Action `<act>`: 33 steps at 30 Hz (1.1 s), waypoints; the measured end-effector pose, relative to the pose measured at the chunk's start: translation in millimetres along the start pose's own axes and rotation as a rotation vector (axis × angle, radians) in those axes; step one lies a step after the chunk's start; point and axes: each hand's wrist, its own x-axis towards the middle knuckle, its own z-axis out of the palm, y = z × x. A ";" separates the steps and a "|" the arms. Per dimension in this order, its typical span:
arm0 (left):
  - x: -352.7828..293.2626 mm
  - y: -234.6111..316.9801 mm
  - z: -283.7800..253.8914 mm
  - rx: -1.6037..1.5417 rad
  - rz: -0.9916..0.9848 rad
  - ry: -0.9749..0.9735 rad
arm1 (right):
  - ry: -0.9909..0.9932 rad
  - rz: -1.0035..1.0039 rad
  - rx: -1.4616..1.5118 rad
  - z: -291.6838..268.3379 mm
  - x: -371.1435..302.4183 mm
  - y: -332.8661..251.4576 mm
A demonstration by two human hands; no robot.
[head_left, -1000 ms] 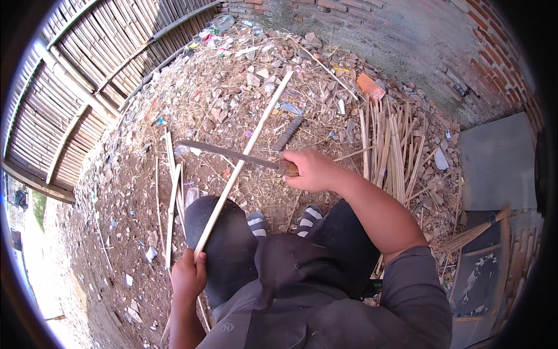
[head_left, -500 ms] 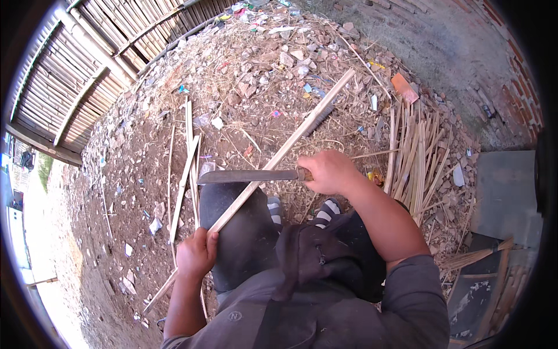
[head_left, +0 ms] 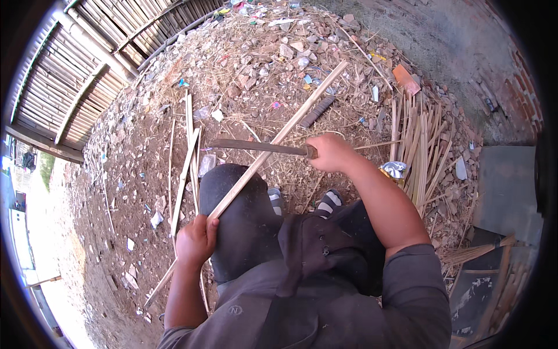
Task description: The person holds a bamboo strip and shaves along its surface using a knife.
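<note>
My left hand (head_left: 196, 238) is closed round the lower part of a long pale bamboo strip (head_left: 302, 114), which slants up to the right over my left thigh. In my right hand (head_left: 331, 152) is the wooden handle of a machete (head_left: 250, 145). Its long dark blade points left and lies across the strip, beyond my knee; whether it cuts into the wood I cannot tell. Several more pale strips (head_left: 185, 180) lie on the ground just left of my left leg.
A pile of split bamboo strips (head_left: 423, 152) lies at the right, beside a crumpled silver wrapper (head_left: 394, 169). Rubble and litter cover the ground, with an orange brick piece (head_left: 405, 79) ahead. A bamboo fence (head_left: 75, 87) stands at the left, a wall (head_left: 442, 52) at the right.
My right hand has pushed the machete farther away from me along the strip, from near my knee to beyond it. The left hand keeps its grip; the strip's far end has dipped slightly nearer.
</note>
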 end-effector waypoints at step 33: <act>-7.4 7.7 -9.3 0.079 -0.053 -0.030 | -0.073 -0.094 -0.278 -6.2 -15.8 -39.3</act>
